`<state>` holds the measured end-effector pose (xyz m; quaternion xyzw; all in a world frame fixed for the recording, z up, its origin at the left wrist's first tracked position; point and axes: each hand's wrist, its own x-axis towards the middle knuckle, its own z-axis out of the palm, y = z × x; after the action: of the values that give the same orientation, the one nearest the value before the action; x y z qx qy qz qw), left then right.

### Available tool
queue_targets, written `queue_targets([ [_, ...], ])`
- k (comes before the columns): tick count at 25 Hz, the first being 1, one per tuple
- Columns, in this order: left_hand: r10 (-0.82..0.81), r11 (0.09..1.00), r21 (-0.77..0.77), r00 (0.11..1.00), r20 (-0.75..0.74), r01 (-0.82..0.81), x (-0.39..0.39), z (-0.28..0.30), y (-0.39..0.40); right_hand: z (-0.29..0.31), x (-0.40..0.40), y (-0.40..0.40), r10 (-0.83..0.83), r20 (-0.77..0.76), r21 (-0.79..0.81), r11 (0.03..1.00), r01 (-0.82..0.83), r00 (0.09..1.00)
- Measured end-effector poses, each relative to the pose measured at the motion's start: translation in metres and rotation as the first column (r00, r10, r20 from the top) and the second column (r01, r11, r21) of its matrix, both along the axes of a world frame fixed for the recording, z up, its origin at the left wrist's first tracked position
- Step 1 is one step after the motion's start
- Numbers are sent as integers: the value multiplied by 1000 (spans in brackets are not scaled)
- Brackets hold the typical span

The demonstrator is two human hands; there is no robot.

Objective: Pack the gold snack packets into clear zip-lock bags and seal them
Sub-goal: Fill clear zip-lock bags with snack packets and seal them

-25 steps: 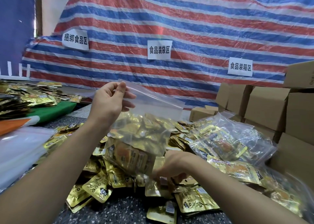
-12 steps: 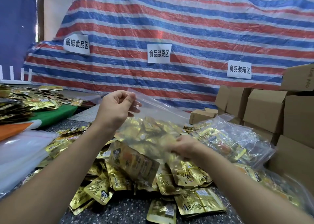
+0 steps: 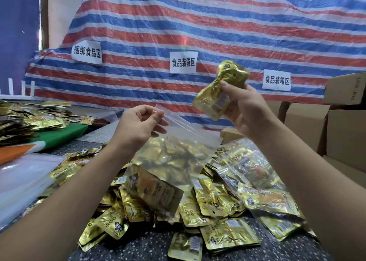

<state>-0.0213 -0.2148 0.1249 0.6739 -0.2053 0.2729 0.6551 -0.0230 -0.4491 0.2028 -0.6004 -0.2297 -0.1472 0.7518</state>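
My left hand (image 3: 139,125) pinches the top edge of a clear zip-lock bag (image 3: 178,153) and holds it up over the table; one gold packet (image 3: 156,192) lies in the bag's bottom. My right hand (image 3: 246,112) is raised to the right of the bag's mouth and grips gold snack packets (image 3: 221,91), squeezed at the middle. A heap of loose gold packets (image 3: 208,211) covers the dark speckled table (image 3: 138,249) under both arms.
Filled clear bags (image 3: 255,173) lie at the right of the heap. Cardboard boxes (image 3: 344,134) stand along the right side. More gold packets (image 3: 29,120) lie on a green cloth at the far left, with white plastic sheets (image 3: 21,175) nearer. A striped tarpaulin (image 3: 198,32) with paper labels hangs behind.
My right hand rose from the heap to above the bag's mouth, now gripping gold packets. My left hand kept hold of the bag's top edge.
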Motion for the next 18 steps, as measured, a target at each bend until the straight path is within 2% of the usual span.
queue_targets([
  [6,-19,1000,-13,1000,-9,19,-4,1,2,-8,-7,19,-67,81,-288,953,88,994],
  [12,-27,999,-33,1000,-13,27,-3,1,2,-12,-7,26,-32,83,-419,906,64,996],
  [15,-22,999,-39,1000,-15,22,-3,1,1,-12,-9,26,-23,127,-555,827,91,992],
  [18,-17,999,-36,1000,-12,16,-3,2,3,-15,-12,25,6,119,-722,686,83,993],
])
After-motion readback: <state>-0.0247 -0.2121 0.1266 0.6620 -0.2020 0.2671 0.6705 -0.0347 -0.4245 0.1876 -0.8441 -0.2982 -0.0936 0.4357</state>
